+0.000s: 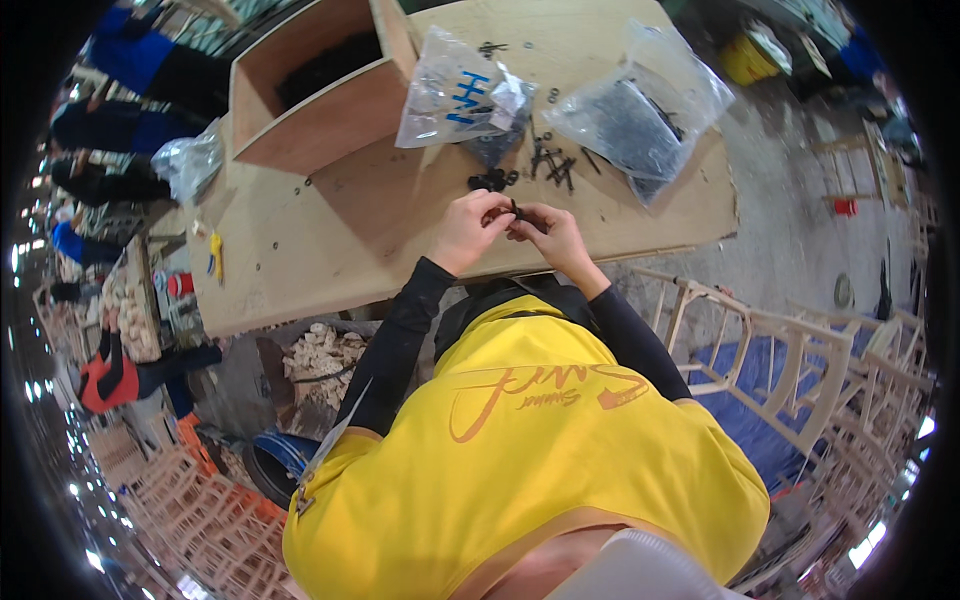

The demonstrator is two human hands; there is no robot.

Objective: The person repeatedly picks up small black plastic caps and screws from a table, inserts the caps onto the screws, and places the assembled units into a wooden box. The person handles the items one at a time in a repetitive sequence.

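Observation:
My left hand [468,230] and my right hand [553,238] meet close together above the table's near edge. Both have their fingertips pinched on a small black bolt [516,209], partly hidden by the fingers. Whether a washer sits on it is too small to tell. Just beyond my left fingers lies a little heap of black washers [488,181]. Several loose black bolts [552,163] are scattered past my right hand. Behind them, a clear plastic bag [440,105] with blue marks and a larger clear bag [630,130] hold dark small parts.
An open wooden box [320,130] with black contents stands at the table's far left. A yellow-handled tool [216,258] lies near the left edge of the wooden table [350,240]. Wooden chair frames [740,340] stand to the right. Other people [110,375] are off to the left.

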